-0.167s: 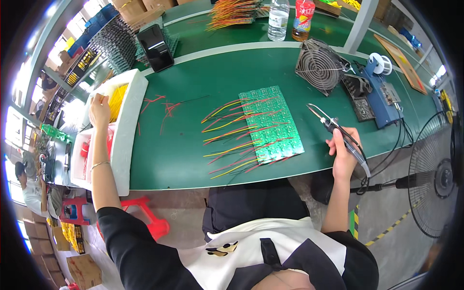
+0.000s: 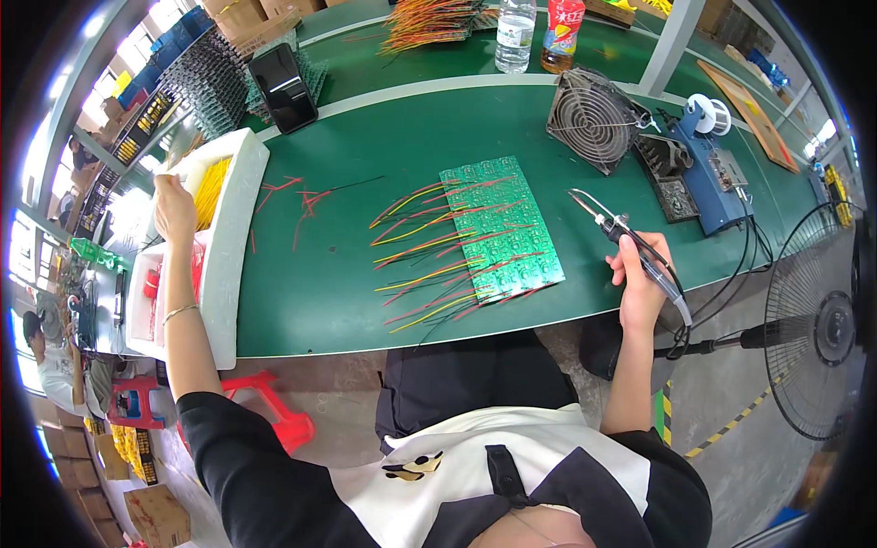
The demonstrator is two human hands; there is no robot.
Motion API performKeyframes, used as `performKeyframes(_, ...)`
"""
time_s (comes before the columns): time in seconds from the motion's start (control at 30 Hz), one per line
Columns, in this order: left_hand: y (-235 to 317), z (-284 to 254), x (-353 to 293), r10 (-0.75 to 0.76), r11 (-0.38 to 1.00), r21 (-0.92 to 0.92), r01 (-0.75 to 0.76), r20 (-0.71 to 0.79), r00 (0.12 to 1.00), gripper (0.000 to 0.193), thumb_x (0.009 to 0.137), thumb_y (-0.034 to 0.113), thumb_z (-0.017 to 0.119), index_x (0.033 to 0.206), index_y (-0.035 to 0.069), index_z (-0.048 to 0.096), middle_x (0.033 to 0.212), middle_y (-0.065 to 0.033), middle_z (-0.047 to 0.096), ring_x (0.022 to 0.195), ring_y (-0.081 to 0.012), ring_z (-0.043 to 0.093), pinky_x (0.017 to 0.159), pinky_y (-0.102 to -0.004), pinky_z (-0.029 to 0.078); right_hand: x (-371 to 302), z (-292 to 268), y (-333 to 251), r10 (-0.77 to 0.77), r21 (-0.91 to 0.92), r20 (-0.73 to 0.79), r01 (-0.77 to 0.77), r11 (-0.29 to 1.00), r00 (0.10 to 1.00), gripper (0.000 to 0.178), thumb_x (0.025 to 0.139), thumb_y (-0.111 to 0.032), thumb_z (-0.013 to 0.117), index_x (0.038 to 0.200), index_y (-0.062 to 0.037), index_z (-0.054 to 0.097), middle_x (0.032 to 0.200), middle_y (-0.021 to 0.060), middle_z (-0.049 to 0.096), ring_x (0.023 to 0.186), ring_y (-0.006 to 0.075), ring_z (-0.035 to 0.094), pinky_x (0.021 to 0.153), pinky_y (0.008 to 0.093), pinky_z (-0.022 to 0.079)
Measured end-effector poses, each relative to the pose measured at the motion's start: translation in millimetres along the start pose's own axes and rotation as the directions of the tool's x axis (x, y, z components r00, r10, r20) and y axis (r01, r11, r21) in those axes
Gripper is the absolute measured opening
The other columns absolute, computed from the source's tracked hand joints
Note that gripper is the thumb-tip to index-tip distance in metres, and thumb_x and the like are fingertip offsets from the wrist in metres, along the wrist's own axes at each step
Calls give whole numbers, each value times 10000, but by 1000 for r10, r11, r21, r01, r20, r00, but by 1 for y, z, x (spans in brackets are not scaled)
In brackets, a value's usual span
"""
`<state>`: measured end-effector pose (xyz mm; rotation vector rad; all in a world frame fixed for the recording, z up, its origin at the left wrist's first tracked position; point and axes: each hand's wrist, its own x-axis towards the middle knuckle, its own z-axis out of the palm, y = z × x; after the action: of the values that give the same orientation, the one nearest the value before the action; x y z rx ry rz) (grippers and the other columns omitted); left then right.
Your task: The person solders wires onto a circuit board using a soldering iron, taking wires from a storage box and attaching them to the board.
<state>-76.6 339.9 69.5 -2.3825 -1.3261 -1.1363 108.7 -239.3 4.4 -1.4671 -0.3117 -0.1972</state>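
Note:
My left hand (image 2: pixel 174 212) hovers over the left rim of a white foam box (image 2: pixel 228 247), beside a bundle of yellow wires (image 2: pixel 212 194). Its fingers are drawn together; whatever they hold is too small to make out. Red wires (image 2: pixel 197 260) lie in the box's nearer compartment, partly behind my forearm. In my right hand (image 2: pixel 642 279) is a soldering iron (image 2: pixel 630 245), its tip pointing up and left toward the circuit boards. A green panel of circuit boards (image 2: pixel 516 224) lies flat on the bench, with red, yellow and black wires (image 2: pixel 429 265) sticking out to its left.
Loose red wires (image 2: pixel 306 205) lie between box and panel. A square fan (image 2: pixel 594 123), a blue soldering station (image 2: pixel 717 178) and a solder spool (image 2: pixel 711 114) stand back right. A phone (image 2: pixel 283 89), two bottles (image 2: pixel 514 41) and a wire pile (image 2: pixel 429 23) are farther back.
The whole view has shifted slightly. My left hand has moved a little left, toward the box's outer rim. My right hand still holds the soldering iron in nearly the same place.

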Motion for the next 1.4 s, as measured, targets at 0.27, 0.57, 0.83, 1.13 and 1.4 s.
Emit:
performKeyframes(0.27,157,-146,-92,100,-238,-933,268,251,963,212,955,265,392,963,74,483,542,53,263,473,-38,182,443,-197,179,0,-10,2,5,-16,-37,-5,1000,999,162,823,-122,631,856,3,534,615,50,552,484,78,508,449,187,407)
performKeyframes(0.57,232,-270,-193,552,-688,-649,325,-178,814,159,757,237,708,835,134,615,419,84,260,335,-42,155,346,-222,88,-1,-3,0,-1,37,-8,1,999,1000,177,818,-117,640,866,11,527,623,52,559,492,81,523,446,184,412)
performKeyframes(0.83,250,-272,-184,404,-849,-502,169,-409,818,224,702,337,741,850,187,665,441,119,237,374,-22,136,400,-219,62,19,6,-6,-61,115,-10,62,992,998,157,799,-60,643,877,13,528,686,80,589,533,101,554,492,213,452)
performKeyframes(1.13,246,-207,-178,459,-576,-756,311,16,888,175,913,219,404,1015,78,410,535,63,247,431,-53,203,406,-215,157,66,0,8,-143,18,9,143,990,990,148,804,-79,645,850,-4,526,662,81,601,497,107,562,494,217,451)
performKeyframes(1.4,241,-67,-135,518,26,-878,477,420,745,115,906,160,504,867,66,449,589,62,340,487,-18,265,428,-198,205,63,7,4,-144,-9,-42,143,990,989,168,805,-98,652,867,5,535,668,78,597,511,111,561,495,218,443)
